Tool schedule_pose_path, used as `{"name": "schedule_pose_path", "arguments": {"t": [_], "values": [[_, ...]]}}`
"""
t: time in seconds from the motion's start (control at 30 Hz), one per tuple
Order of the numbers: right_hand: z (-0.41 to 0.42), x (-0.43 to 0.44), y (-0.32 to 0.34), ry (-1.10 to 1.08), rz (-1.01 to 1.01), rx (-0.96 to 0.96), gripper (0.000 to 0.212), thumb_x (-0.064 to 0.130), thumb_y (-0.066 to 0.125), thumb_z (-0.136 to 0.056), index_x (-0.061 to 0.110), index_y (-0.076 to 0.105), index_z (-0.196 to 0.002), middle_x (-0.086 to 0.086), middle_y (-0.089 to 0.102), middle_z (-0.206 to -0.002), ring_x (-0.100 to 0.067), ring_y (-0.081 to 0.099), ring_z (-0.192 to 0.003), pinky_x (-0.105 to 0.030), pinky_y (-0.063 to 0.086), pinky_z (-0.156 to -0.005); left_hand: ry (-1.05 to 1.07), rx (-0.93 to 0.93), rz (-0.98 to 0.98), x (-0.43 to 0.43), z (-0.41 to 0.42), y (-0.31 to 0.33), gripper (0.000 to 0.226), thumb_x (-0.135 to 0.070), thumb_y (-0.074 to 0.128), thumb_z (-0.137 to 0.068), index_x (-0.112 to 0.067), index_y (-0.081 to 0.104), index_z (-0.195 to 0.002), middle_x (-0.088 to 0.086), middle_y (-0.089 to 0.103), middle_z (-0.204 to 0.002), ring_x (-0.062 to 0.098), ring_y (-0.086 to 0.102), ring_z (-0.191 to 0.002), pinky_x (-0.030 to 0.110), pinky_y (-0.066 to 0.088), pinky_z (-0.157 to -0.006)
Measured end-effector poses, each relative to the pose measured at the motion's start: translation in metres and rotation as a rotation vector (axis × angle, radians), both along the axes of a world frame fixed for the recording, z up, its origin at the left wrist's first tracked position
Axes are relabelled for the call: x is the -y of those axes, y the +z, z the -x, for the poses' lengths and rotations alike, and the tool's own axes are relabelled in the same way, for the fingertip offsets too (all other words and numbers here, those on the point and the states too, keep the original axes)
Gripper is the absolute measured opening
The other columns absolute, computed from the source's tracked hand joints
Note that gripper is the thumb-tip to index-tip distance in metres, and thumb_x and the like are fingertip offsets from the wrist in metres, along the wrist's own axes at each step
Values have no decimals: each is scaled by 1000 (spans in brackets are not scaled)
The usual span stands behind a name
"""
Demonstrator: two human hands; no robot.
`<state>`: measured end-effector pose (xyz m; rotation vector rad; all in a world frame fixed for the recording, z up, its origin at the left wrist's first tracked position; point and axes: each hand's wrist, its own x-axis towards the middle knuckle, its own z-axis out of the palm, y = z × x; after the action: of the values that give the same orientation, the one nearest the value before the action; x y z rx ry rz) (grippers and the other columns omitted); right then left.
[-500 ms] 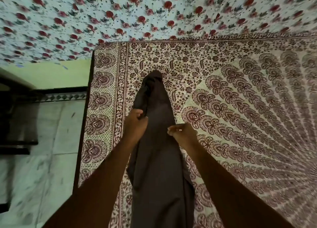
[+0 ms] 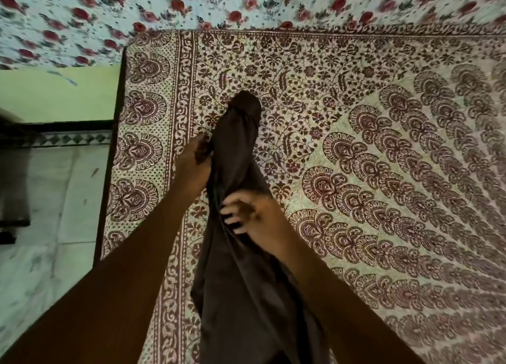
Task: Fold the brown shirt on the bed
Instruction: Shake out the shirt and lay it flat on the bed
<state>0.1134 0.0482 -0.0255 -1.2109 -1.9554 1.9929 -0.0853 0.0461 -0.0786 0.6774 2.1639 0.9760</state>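
Note:
The brown shirt (image 2: 241, 276) lies bunched in a long narrow strip on the patterned bed cover (image 2: 383, 172), running from the bottom edge up to a rounded end at mid frame. My left hand (image 2: 193, 166) grips the shirt's left edge near its upper part. My right hand (image 2: 252, 218) sits lower on the right side, fingers spread and curled into the fabric's folds, pinching the cloth.
The bed's dark left edge (image 2: 109, 172) runs down beside a pale tiled floor (image 2: 49, 226). A red-flowered cloth (image 2: 246, 2) lies along the far side. A green wall (image 2: 54, 95) and dark furniture (image 2: 13, 177) stand at the left.
My right hand has moved left onto the shirt and its fingers have spread into the fabric. My left hand has moved from on top of the shirt to its left edge.

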Motion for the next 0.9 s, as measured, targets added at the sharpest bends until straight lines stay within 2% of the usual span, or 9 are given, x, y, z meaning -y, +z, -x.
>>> {"name": "schedule_pose_path", "arguments": {"t": [0.1, 0.17, 0.23, 0.3, 0.4, 0.5, 0.57, 0.73, 0.9], "values": [[11, -36, -18, -515, -53, 133, 26, -2, 44, -102, 15, 63, -109, -11, 73, -92, -23, 74, -72, -37, 62, -68, -64, 30, 1, -5, 6, -15, 59, -6, 78, -88, -16, 57, -143, 6, 57, -143, 21, 58, -127, 23, 49, -105], [21, -69, -37, -491, -300, 312, 19, 5, 51, -96, 11, 69, -98, -14, 74, -94, -28, 71, -84, -38, 58, -76, -64, -18, 12, -6, 7, -23, 51, -8, 84, -80, -23, 68, -126, 8, 54, -141, 27, 56, -130, 35, 48, -110], [35, -96, -46, -352, -386, 364, 16, 8, 50, -82, 18, 63, -77, -18, 69, -94, -29, 63, -88, -37, 53, -76, -24, -87, 43, -9, 8, -29, 36, 3, 78, -81, -28, 65, -95, 13, 56, -135, 28, 57, -124, 21, 50, -98], [52, -104, -47, -172, -449, 411, 19, 10, 60, -80, 21, 66, -93, -16, 60, -120, -32, 53, -111, -40, 50, -98, -111, -203, 95, -11, 8, -32, 39, 8, 63, -86, -30, 59, -89, 12, 56, -128, 25, 58, -114, 7, 46, -80], [68, -94, -40, 55, -578, 266, 71, 30, 79, -74, 25, 53, -140, -9, 37, -150, -36, 37, -139, -55, 38, -116, -49, -218, 21, -9, 6, -29, 14, -20, 52, -97, -21, 65, -103, 2, 67, -112, 17, 69, -94, 16, 56, -73], [70, -92, -44, -79, -332, 25, 90, 24, 88, -69, 36, 35, -140, 0, 55, -132, -24, 60, -122, -48, 55, -101, 14, -65, -71, -3, 11, -40, 57, -23, 32, -113, -22, 79, -81, -9, 76, -87, 5, 71, -65, 16, 55, -59], [70, -100, -47, -211, -98, 2, 98, 14, 89, -70, 44, 30, -141, 3, 63, -117, -22, 70, -106, -44, 62, -89, -37, -191, -86, -2, 12, -43, 40, -3, 45, -107, -24, 74, -89, -5, 74, -89, 6, 69, -76, 22, 58, -72], [68, -122, -46, -177, -99, 153, 50, -1, 83, -76, 15, 72, -122, -1, 75, -106, -20, 73, -97, -32, 62, -88, 52, 33, -197, 2, 18, -49, 39, 18, 54, -89, -10, 67, -112, 2, 71, -98, 5, 67, -86, 28, 56, -80], [57, -109, -22, -170, -400, 30, 22, 11, 87, -79, 11, 77, -99, 2, 76, -97, -2, 69, -89, -23, 54, -89, 8, 131, -198, 3, 19, -38, 36, 6, 51, -84, -4, 70, -113, 11, 75, -97, 18, 67, -80, 25, 58, -69]]}}
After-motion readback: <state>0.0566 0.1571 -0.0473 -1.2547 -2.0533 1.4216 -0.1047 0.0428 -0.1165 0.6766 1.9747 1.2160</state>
